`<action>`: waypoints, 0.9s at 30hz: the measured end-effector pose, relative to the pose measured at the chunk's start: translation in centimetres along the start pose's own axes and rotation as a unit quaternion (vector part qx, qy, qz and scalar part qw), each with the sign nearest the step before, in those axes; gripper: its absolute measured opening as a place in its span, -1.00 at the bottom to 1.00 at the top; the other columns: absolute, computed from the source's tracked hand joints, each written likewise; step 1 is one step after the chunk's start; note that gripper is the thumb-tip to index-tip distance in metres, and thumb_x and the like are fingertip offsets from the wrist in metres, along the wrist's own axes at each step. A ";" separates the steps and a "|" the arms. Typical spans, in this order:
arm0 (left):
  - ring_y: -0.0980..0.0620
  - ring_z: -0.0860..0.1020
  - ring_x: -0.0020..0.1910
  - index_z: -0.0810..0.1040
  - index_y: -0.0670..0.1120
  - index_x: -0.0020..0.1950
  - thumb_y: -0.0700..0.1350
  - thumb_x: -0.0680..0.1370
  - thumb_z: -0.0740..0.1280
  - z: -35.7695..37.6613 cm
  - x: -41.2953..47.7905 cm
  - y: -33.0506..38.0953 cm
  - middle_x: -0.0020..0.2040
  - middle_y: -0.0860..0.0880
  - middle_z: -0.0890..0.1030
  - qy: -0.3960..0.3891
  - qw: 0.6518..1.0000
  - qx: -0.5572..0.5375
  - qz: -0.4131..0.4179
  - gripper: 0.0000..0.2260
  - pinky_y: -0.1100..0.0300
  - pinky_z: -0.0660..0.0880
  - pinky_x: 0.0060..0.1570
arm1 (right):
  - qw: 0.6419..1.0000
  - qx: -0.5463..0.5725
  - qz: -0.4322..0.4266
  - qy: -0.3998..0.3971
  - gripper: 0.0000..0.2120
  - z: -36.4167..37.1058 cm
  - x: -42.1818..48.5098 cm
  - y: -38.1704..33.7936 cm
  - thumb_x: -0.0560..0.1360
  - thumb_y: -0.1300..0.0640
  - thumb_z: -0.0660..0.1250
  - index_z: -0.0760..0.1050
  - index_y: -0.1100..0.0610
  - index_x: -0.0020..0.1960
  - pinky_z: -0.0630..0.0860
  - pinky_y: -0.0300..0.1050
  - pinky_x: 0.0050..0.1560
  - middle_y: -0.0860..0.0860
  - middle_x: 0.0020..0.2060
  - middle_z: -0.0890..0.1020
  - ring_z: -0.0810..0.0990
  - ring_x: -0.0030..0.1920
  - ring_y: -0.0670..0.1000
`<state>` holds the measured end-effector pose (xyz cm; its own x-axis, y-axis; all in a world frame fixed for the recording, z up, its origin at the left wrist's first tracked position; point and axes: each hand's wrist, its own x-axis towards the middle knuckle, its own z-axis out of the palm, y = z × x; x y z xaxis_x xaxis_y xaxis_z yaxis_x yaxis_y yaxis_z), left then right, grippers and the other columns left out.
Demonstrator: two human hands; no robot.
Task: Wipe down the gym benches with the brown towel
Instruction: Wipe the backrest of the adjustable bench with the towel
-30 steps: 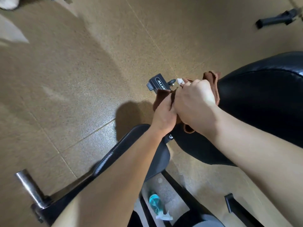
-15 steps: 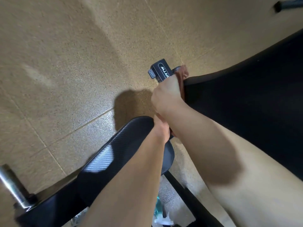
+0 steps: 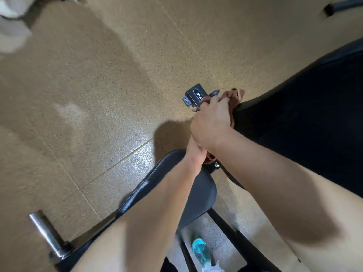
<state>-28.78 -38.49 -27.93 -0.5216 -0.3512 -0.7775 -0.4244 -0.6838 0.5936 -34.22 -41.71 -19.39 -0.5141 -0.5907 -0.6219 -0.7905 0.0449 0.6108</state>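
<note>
The brown towel (image 3: 234, 95) is bunched against the left edge of the large black bench pad (image 3: 306, 118) on the right. My right hand (image 3: 210, 124) is closed over the towel and presses it on that edge. My left hand (image 3: 193, 152) sits just under the right one, mostly hidden by it; a bit of towel shows below it, and it seems to grip that cloth. A smaller black seat pad (image 3: 196, 197) lies beneath my left forearm.
A black frame end cap with white lettering (image 3: 195, 95) sticks out beside the towel. A chrome peg (image 3: 46, 234) juts out at lower left. A teal spray bottle (image 3: 200, 252) lies on the speckled tan floor under the bench frame. A black bar foot (image 3: 339, 5) is at top right.
The view has pulled back a little from half a second ago. More of the towel shows above my right hand now, and both hands stay clamped at the pad's edge.
</note>
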 end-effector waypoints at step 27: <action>-0.17 0.18 0.55 0.41 0.08 0.46 0.05 0.59 0.09 11.3 -24.6 16.9 0.53 0.10 0.35 -0.027 0.506 0.646 0.571 -0.57 -0.15 0.06 0.51 | 0.642 0.511 0.352 0.450 -0.49 8.7 -27.9 13.8 0.46 0.14 0.23 0.46 0.13 0.41 0.46 -0.14 0.30 0.10 0.41 0.47 0.49 0.37 0.07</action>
<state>-31.47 -34.21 3.56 -0.9773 -0.0031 0.2119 0.0657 0.9462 0.3169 -33.72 -17.57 2.11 -0.8268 -0.3399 0.4483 -0.5099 0.7893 -0.3420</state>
